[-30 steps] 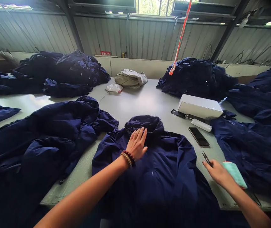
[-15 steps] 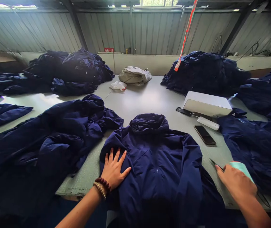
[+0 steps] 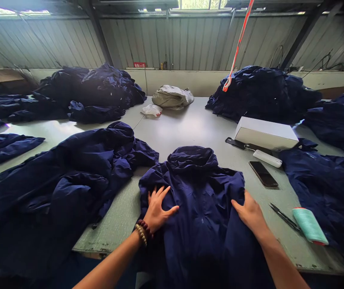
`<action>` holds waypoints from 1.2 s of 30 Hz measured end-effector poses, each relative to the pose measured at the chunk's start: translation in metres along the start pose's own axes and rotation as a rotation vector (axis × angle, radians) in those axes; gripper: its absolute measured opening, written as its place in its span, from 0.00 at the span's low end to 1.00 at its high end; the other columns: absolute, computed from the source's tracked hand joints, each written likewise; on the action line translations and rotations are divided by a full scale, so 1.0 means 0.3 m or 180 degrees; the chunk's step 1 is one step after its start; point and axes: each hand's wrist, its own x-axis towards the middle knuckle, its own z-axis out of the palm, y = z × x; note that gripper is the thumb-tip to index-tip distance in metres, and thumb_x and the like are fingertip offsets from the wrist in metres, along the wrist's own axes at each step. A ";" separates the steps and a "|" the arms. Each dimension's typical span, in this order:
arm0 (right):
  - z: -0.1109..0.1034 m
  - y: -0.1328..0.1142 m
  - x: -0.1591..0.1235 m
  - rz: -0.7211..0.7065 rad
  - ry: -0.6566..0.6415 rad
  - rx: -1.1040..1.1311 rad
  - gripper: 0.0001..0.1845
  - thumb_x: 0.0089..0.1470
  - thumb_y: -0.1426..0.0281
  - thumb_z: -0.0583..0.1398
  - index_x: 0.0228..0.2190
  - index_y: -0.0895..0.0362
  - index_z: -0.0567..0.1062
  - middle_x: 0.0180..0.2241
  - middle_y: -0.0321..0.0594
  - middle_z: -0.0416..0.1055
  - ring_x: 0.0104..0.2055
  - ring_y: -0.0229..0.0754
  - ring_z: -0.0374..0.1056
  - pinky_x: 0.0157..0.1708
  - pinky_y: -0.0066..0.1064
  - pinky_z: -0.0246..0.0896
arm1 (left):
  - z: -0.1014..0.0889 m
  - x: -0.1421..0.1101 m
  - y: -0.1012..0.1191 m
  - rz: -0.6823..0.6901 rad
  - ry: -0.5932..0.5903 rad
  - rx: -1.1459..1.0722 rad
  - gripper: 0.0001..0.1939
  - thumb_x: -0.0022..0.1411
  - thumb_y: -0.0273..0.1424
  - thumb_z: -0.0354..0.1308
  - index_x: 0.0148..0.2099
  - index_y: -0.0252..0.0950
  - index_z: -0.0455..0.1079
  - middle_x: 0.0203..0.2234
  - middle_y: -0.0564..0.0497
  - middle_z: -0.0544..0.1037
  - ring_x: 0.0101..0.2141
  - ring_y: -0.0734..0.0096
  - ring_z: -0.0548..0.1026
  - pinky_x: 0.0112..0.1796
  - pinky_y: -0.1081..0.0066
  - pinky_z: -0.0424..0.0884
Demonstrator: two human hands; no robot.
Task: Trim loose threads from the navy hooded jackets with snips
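A dark blue hooded jacket (image 3: 200,208) lies front up before me, its hood (image 3: 192,158) pointing away and its lower part running off the near table edge. My left hand (image 3: 159,208), with two bead bracelets at the wrist, rests on the jacket's left side with fingers spread. At the opposite side, my right hand (image 3: 251,212) grips the jacket's edge by the sleeve, thumb on top and the other fingers partly hidden. To the right of that hand lie black thread snips (image 3: 284,216) and a mint-green thread cone (image 3: 310,226) on its side.
Another blue jacket (image 3: 99,168) lies to the left. On the right are a phone (image 3: 263,174), a white power-bank-like device (image 3: 267,158) and a white box (image 3: 266,133). Garment heaps (image 3: 262,92) stand at the back, around a grey bundle (image 3: 172,97). A red-and-white cord (image 3: 238,48) hangs down.
My right hand has let go of the snips beside the thread cone and moved left onto the jacket. My left hand has shifted right, and the jacket's shoulders are drawn inward.
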 end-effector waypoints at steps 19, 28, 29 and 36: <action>0.144 -0.343 -0.355 -0.1386 -0.1373 0.1659 0.24 0.66 0.52 0.64 0.61 0.40 0.76 0.59 0.40 0.78 0.60 0.60 0.75 0.63 0.54 0.71 | -0.194 0.201 0.111 -0.0780 -0.0450 -0.2604 0.27 0.60 0.31 0.62 0.62 0.36 0.74 0.54 0.43 0.85 0.54 0.50 0.82 0.58 0.55 0.77; 0.147 -0.150 -0.030 0.0760 -0.1597 0.2876 0.24 0.57 0.58 0.72 0.52 0.54 0.77 0.58 0.54 0.77 0.45 0.52 0.82 0.40 0.44 0.82 | -0.482 0.167 -0.018 -0.0812 -0.0051 -0.2533 0.31 0.63 0.35 0.63 0.67 0.39 0.71 0.52 0.47 0.86 0.52 0.54 0.83 0.56 0.55 0.78; 0.162 -0.155 -0.018 0.0815 -0.1723 0.2899 0.24 0.58 0.60 0.72 0.52 0.55 0.76 0.58 0.56 0.78 0.44 0.53 0.82 0.38 0.44 0.83 | -0.506 0.160 -0.070 -0.0879 0.0065 -0.2389 0.30 0.63 0.36 0.63 0.66 0.38 0.72 0.51 0.47 0.86 0.52 0.54 0.83 0.56 0.54 0.78; 0.286 -0.279 0.046 0.0918 -0.2191 0.3029 0.18 0.62 0.68 0.69 0.52 0.58 0.75 0.56 0.57 0.79 0.40 0.48 0.83 0.39 0.43 0.84 | -0.527 0.045 -0.393 -0.1534 0.0855 -0.0910 0.18 0.59 0.35 0.61 0.52 0.35 0.76 0.43 0.43 0.85 0.52 0.47 0.81 0.59 0.49 0.75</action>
